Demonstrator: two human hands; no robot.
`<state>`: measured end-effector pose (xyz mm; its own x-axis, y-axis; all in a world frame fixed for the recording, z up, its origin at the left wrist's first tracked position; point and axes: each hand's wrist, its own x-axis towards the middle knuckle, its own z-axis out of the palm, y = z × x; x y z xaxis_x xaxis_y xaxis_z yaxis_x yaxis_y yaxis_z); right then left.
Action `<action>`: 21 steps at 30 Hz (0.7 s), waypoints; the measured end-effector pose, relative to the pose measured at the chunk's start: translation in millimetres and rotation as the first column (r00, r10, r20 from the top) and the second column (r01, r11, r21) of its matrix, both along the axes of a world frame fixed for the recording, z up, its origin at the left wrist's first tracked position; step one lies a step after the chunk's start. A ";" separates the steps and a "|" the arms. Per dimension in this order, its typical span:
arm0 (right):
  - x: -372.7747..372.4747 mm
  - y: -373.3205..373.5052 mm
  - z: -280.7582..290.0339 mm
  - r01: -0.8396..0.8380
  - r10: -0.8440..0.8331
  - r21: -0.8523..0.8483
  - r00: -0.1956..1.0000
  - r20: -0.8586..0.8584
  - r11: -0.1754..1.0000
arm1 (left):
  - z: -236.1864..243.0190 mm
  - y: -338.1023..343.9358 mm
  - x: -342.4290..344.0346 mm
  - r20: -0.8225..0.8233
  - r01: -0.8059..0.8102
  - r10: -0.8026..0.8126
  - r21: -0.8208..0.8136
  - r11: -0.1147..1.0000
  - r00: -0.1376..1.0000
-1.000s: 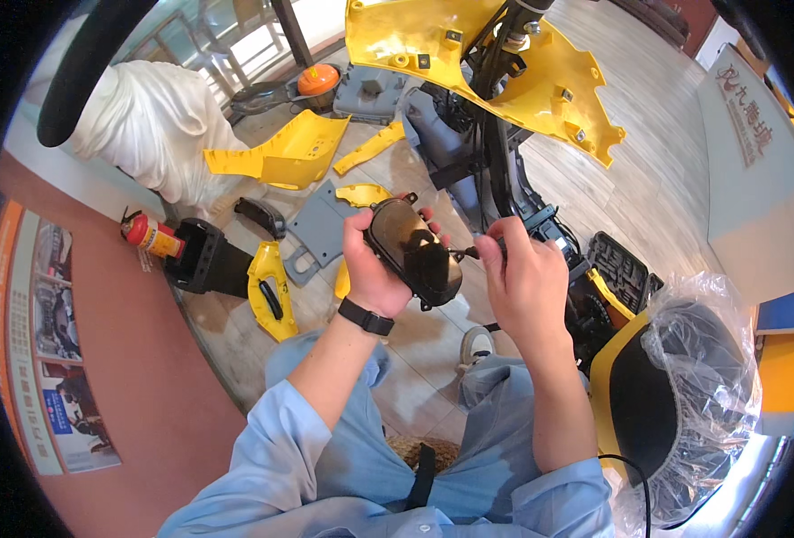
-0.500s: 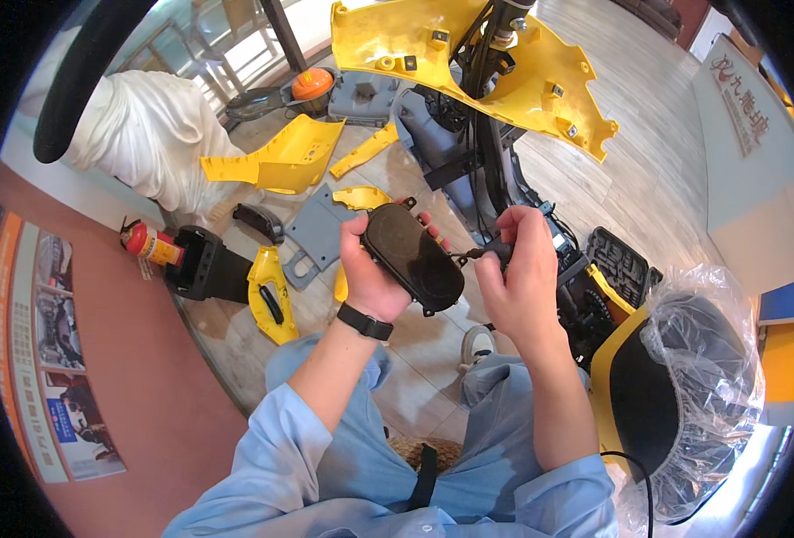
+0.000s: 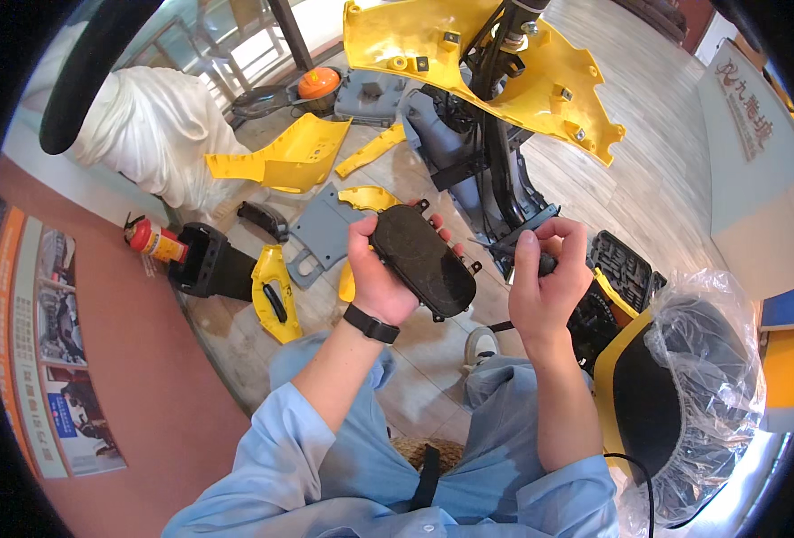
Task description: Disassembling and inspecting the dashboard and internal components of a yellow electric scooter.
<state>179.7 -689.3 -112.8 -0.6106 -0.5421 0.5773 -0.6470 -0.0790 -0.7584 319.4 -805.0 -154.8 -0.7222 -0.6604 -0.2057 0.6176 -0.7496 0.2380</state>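
One left hand (image 3: 384,289) grips one black oval panel (image 3: 426,262); one right hand (image 3: 548,296), at three o'clock, grips one tool (image 3: 548,264), seemingly a screwdriver, farther off than before.

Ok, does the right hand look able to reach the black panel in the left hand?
Likely yes: the right hand is close beside the black panel, with nothing apparent blocking the gap, though it holds what looks like a screwdriver.
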 end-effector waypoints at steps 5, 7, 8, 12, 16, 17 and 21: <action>9.4 -4.6 -3.9 -0.140 0.148 -0.105 0.986 0.072 0.985 | -0.9 14.6 -4.5 0.005 0.104 -0.104 -0.097 0.990 0.995; 11.3 -5.9 -6.0 -0.141 0.146 -0.075 0.987 0.069 0.987 | -3.8 19.6 -6.3 0.015 0.129 -0.128 -0.078 0.989 0.992; 12.1 -6.3 -6.8 -0.147 0.150 -0.074 0.988 0.043 0.986 | -6.1 21.6 -6.7 0.020 0.163 -0.162 -0.062 0.985 0.987; 14.5 -5.8 -11.3 -0.176 0.181 -0.050 0.976 0.120 0.983 | -7.9 28.7 -11.1 0.060 0.213 -0.211 -0.041 0.976 0.976; 14.7 -7.4 -12.8 -0.146 0.149 -0.041 0.986 0.070 0.988 | -8.9 32.2 -14.0 0.014 0.233 -0.233 -0.041 0.972 0.972; 15.5 -7.7 -12.0 -0.149 0.152 -0.041 0.986 0.071 0.988 | -8.7 32.3 -13.9 0.023 0.237 -0.236 -0.031 0.971 0.971; 14.9 -6.2 -12.0 -0.132 0.135 -0.038 0.986 0.102 0.991 | -10.4 33.7 -17.2 0.058 0.237 -0.234 -0.036 0.971 0.970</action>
